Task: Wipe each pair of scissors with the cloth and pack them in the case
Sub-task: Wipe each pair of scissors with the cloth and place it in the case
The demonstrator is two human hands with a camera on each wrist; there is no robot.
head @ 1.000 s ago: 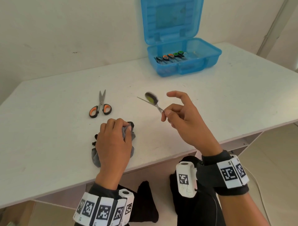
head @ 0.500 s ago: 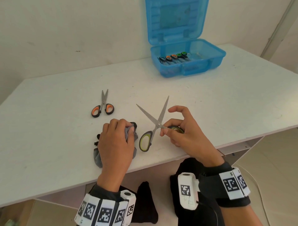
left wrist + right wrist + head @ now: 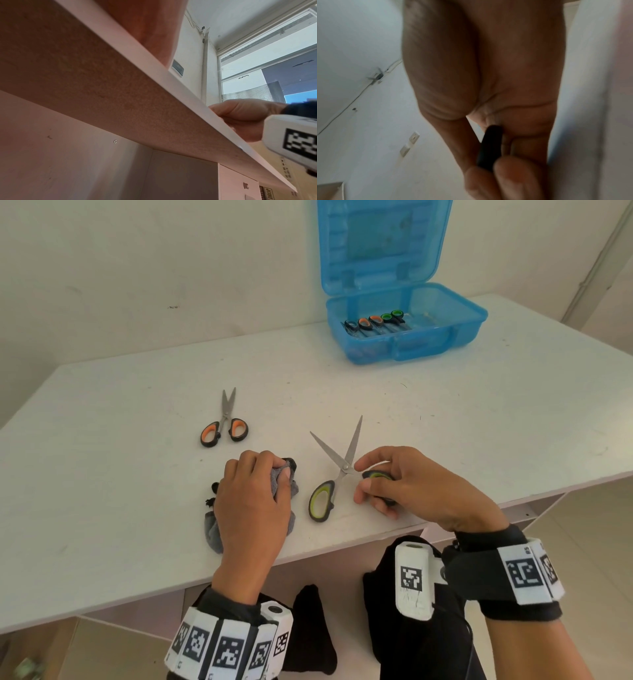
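Scissors with orange handles (image 3: 224, 426) are lying flat at centre left of the head view, blades pointing toward the top of the frame, apart from both hands. Just below them the left hand (image 3: 251, 501) is curling its fingers round the bunched grey cloth (image 3: 291, 474), pressing it onto the white table (image 3: 102, 491) near the front edge. Immediately right of the cloth, the green-handled scissors (image 3: 337, 470) are lying spread wide open, blades fanning toward the top of the frame, one handle loop resting free just beside the cloth. The right hand (image 3: 407, 484) is pinching the other loop between thumb and fingers; the right wrist view is showing that dark handle (image 3: 489, 146) caught between fingertips. At upper right, the blue case (image 3: 404, 337) is standing open with several pairs already lined up inside. Judging by this layout, the blades' long axis is running away from the person, and the cloth hand is the nearer one to sweep rightward onto them.
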